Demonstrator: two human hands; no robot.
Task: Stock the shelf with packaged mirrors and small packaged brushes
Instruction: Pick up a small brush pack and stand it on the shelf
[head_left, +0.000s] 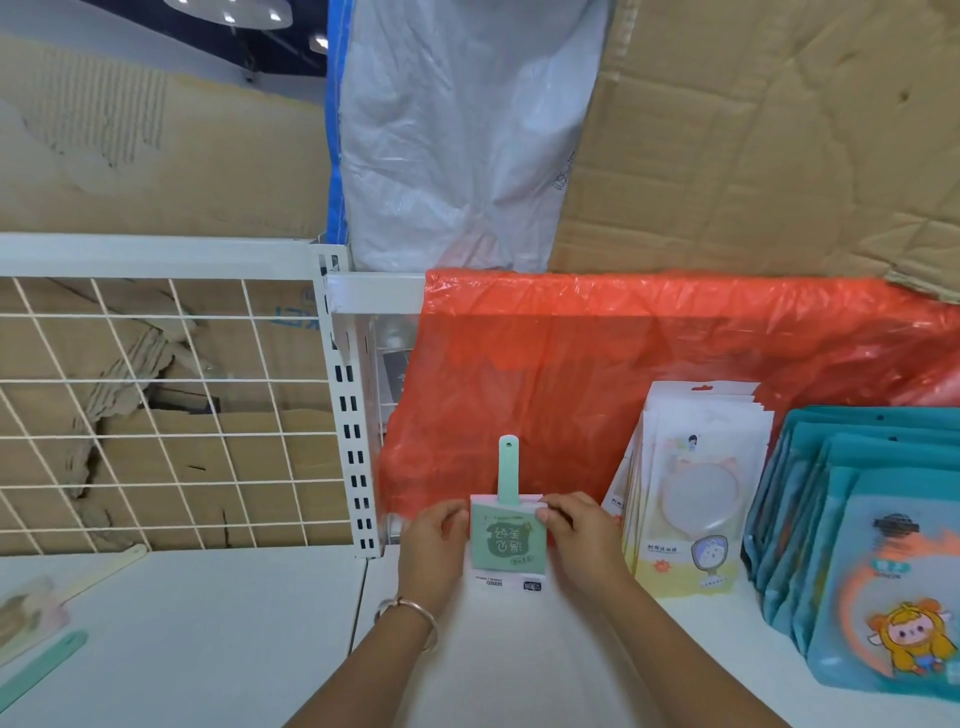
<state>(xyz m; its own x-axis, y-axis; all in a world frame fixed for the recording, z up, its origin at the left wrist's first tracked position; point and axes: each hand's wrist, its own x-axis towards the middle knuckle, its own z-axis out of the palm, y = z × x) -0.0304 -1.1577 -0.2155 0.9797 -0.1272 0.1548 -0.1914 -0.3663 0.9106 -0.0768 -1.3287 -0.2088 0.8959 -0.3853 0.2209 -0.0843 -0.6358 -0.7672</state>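
A small green packaged brush stands on the white shelf, its handle pointing up against the red plastic sheet. My left hand grips its left edge and my right hand grips its right edge. To the right leans a row of white packaged mirrors. Further right stands a row of teal packaged mirrors with a cartoon figure on the front.
A red plastic sheet hangs behind the shelf. A white slotted upright and wire grid panel divide off the left shelf, where more brushes lie flat. Cardboard and a clear plastic bag sit above.
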